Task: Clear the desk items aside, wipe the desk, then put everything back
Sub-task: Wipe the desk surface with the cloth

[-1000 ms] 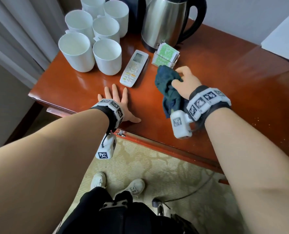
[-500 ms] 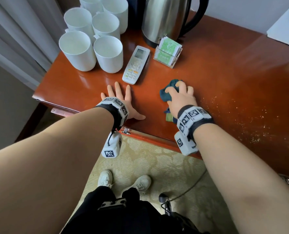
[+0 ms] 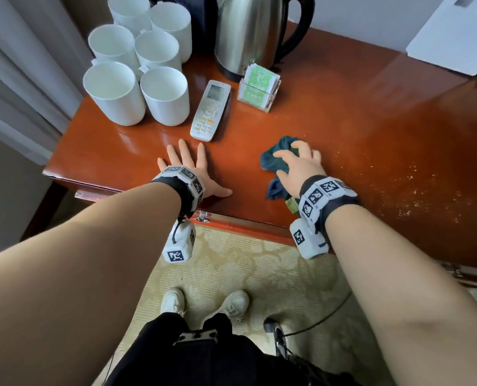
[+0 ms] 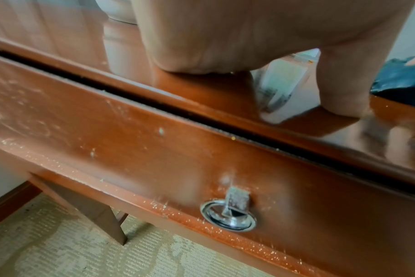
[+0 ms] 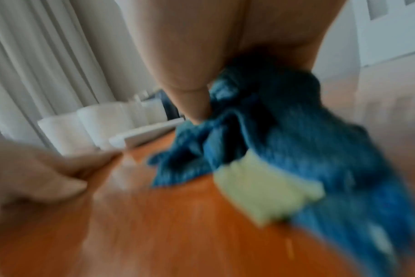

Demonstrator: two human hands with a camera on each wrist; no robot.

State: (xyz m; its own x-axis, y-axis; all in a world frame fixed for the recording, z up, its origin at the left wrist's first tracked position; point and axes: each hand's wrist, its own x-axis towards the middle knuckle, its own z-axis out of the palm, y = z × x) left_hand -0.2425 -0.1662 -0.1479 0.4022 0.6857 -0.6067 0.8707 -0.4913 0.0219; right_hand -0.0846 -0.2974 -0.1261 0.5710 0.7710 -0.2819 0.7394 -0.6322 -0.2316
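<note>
Gripping blue cloth [image 3: 276,160] with right hand [image 3: 298,168], left hand [image 3: 192,171] spread flat on desk [image 3: 343,129], mugs [image 3: 137,79] empty

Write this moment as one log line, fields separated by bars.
phase: wiping | right hand: grips cloth on desk | left hand: flat on desk | crumbs: right of cloth
</note>
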